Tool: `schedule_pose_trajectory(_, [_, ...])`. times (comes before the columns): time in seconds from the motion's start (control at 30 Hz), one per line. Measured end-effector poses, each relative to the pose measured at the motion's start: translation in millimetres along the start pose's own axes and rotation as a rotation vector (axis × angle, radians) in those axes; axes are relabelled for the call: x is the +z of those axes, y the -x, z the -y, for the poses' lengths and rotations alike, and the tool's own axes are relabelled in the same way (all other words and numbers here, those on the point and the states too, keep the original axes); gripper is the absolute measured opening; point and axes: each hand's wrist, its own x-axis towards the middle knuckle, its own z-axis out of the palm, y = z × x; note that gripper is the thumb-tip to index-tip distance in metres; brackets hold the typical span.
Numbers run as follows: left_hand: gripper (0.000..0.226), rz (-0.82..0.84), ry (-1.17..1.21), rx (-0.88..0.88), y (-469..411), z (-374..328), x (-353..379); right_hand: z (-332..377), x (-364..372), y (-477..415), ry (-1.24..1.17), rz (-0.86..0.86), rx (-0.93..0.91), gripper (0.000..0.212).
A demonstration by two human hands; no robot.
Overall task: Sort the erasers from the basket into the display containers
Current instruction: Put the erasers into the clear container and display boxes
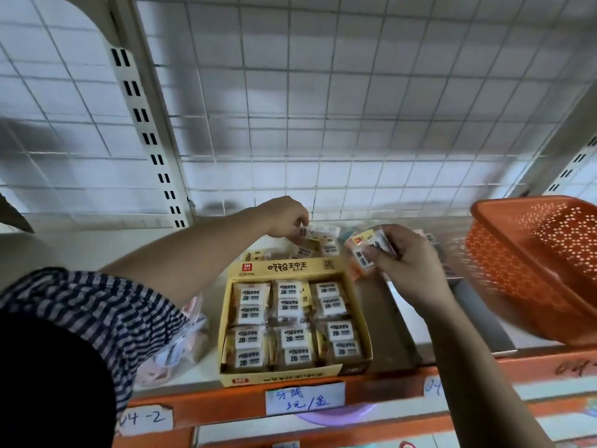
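Your left hand [284,221] pinching one wrapped white eraser [319,232] behind the box, your right hand [407,266] gripping a bunch of wrapped erasers [368,250], count unclear, one yellow cardboard display box [284,268] holding twelve labelled erasers [287,337] in three columns, one orange perforated plastic basket [504,263] far right.

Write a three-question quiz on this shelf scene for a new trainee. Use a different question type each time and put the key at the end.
1. True or false: the yellow display box is empty.
2. Where is the orange basket relative to the box? A) to its left, B) to its right, C) on top of it.
3. Fill in: the left hand and the right hand each hold wrapped ____.

Key: 1 false; 2 B; 3 erasers.
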Motion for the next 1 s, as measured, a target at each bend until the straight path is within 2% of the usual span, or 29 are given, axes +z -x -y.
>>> schedule_pose_trajectory(0.13, [0.046, 0.0, -0.065, -0.071, -5.7, 0.7, 5.8, 9.8, 3.9, 3.3, -0.054, 0.025, 0.019, 0.012])
schedule_pose_trajectory(0.23, [0.044, -0.004, -0.048, -0.09, -1.1, 4.6, 3.5, 14.5, 7.2, 3.8, -0.146, 0.064, 0.023, 0.035])
schedule_pose_trajectory(0.33, [0.028, -0.076, 0.014, -0.088, 13.5, 11.2, -2.7, 22.8, 9.0, 4.7, -0.225, 0.114, 0.03, 0.014])
schedule_pose_trajectory(0.5, [0.02, -0.259, 0.07, -0.081, 57.6, 9.5, -24.1, 42.5, 26.9, 6.7, -0.355, 0.205, 0.078, 0.027])
schedule_pose_trajectory(0.63, [0.029, -0.411, 0.234, -0.121, 109.7, 5.9, -42.1, 60.7, 50.8, 8.2, -0.135, 0.351, 0.014, 0.028])
schedule_pose_trajectory(0.83, [0.027, -0.635, 0.52, -0.277, 179.5, 6.3, -31.9, 86.1, 93.8, -3.1, 0.22, 0.608, -0.097, 0.025])
schedule_pose_trajectory(1.0, [0.025, -0.691, 0.644, -0.354, 201.9, 5.4, -11.2, 92.8, 112.2, -7.0, 0.429, 0.677, -0.134, 0.024])
